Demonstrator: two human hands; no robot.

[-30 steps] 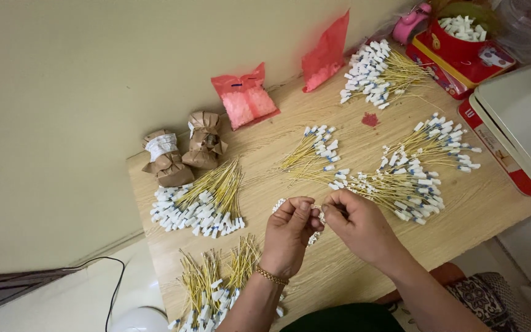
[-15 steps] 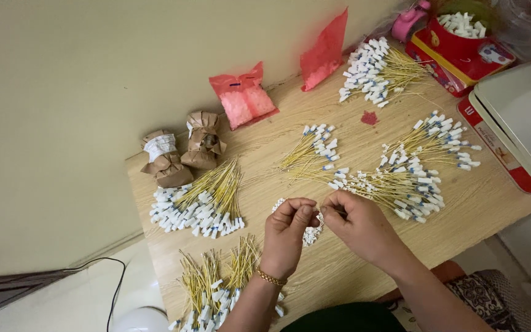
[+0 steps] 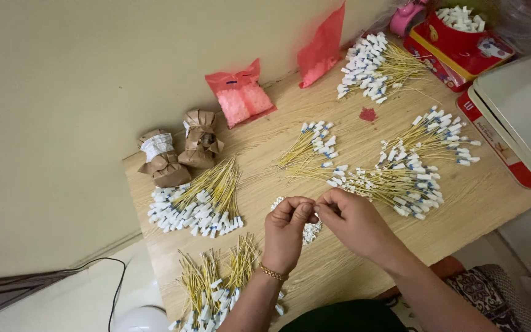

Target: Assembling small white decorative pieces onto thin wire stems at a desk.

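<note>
while we are pinching a small white connector between our left hand (image 3: 287, 230) and right hand (image 3: 351, 221), fingertips closed narrowly just above the loose white connector pile (image 3: 310, 230) on the wooden table (image 3: 499, 197), it is risking slipping and scattering into the nearby yellow wire bundles (image 3: 394, 181).

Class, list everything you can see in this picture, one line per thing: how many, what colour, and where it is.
Table: one, light wood, against the wall.
Wire bundles: six heaps, yellow with white ends, spread over the table.
Paper parcels: two, brown, back left.
Plastic bags: two, pink, by the wall.
Tin: one, red, back right, holding white pieces.
Tray: one, white, right edge.
Left hand: fingertips pinched together.
Right hand: pinching, meeting the left hand.
</note>
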